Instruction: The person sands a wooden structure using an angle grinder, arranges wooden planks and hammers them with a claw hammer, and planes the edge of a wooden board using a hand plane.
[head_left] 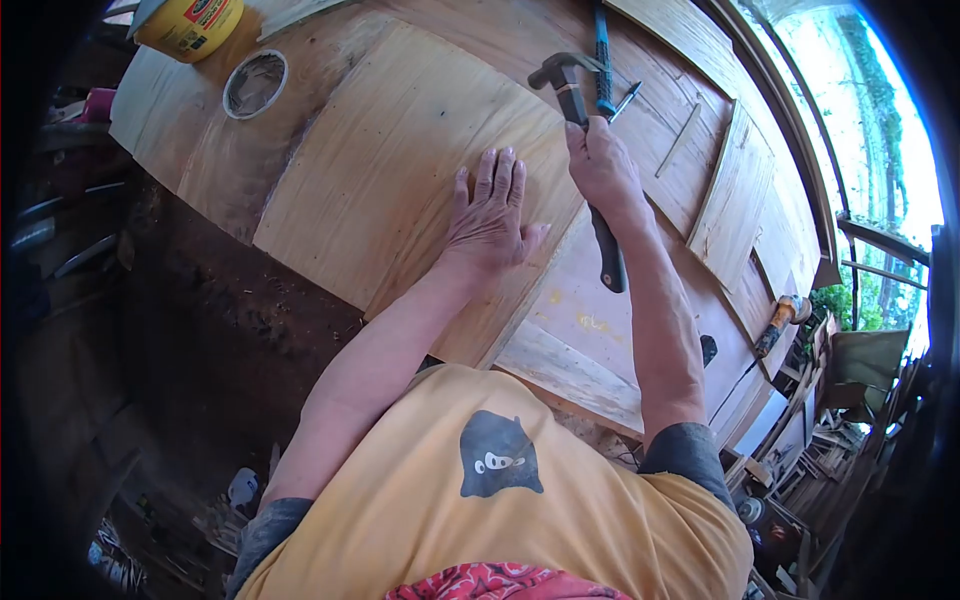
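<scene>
My left hand lies flat with its fingers spread on a pale plywood panel. Wrapped round the black handle of a claw hammer is my right hand, above the right part of the worktable. The hammer's head points away from me, and its handle end sticks out below my fist. Just beyond that hand lie a teal-handled tool, its far end cut off by the frame, and a thin pointed tool.
A yellow bucket and a round white-rimmed tub stand at the far left. Thin wooden boards and a narrow strip lie at right. An orange-and-black tool rests near the right edge. Scrap wood is piled beyond.
</scene>
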